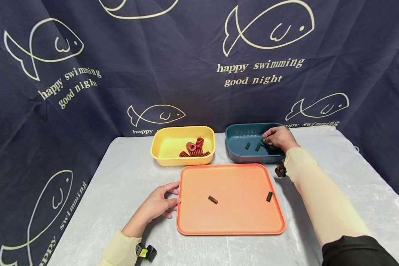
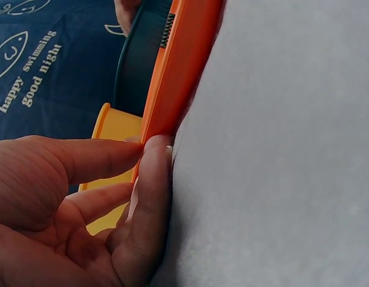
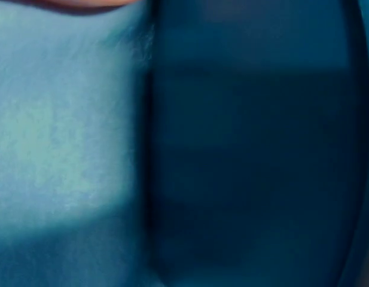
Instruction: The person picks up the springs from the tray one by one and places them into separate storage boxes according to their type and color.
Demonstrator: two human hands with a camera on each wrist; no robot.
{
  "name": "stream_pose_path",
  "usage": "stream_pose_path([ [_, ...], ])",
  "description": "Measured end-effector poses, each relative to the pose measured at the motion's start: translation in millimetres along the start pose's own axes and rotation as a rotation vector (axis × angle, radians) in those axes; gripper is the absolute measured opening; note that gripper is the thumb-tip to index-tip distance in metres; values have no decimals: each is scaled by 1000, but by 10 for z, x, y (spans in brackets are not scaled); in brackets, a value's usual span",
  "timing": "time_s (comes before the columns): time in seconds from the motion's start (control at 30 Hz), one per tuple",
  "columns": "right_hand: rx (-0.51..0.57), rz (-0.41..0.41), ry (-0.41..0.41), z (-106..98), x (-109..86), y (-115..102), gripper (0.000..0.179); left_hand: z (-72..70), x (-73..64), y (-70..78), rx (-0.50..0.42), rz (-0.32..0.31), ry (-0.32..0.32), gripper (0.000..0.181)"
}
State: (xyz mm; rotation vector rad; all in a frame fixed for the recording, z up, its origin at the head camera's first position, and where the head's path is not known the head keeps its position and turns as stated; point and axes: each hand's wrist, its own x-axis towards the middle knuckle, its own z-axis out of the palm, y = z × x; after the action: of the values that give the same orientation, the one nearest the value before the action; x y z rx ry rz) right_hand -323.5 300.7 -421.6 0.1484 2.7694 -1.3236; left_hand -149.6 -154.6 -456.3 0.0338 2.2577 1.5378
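Note:
An orange tray (image 1: 232,225) lies on the table with two dark springs on it, one spring (image 1: 213,200) near its middle and another spring (image 1: 269,196) by its right side. My left hand (image 1: 159,201) pinches the tray's left rim; the left wrist view shows the thumb against the rim and fingers beneath. My right hand (image 1: 280,137) reaches into a blue bin (image 1: 234,158) behind the tray, its fingertips pinching a dark green spring (image 1: 262,143). Close by in that bin lie more green springs (image 1: 248,146). The right wrist view shows mostly blurred bin wall.
Left of the blue bin stands a yellow bin (image 1: 159,161) holding several red springs (image 1: 196,151). A dark blue fish-print curtain (image 1: 199,74) hangs behind and beside the table. Pale grey cloth (image 1: 119,177) covers the tabletop.

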Motion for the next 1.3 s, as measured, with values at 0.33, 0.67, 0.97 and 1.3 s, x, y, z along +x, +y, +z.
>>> stream_pose_path([
  [0.33, 29, -103, -30, -34, -150, -243, 34, -17, 18, -5, -5, -4, 9, 60],
  [0.67, 204, -129, -112, -45, -383, -566, 47, -25, 16, -33, -20, -2, 9, 61],
  [0.97, 235, -231, -246, 37, -703, -768, 52, -19, 4, -7, -13, -5, 12, 60],
  [1.3, 239, -344, -327, 441, -1014, -965, 42, -29, 16, -17, -20, 15, -8, 60],
])
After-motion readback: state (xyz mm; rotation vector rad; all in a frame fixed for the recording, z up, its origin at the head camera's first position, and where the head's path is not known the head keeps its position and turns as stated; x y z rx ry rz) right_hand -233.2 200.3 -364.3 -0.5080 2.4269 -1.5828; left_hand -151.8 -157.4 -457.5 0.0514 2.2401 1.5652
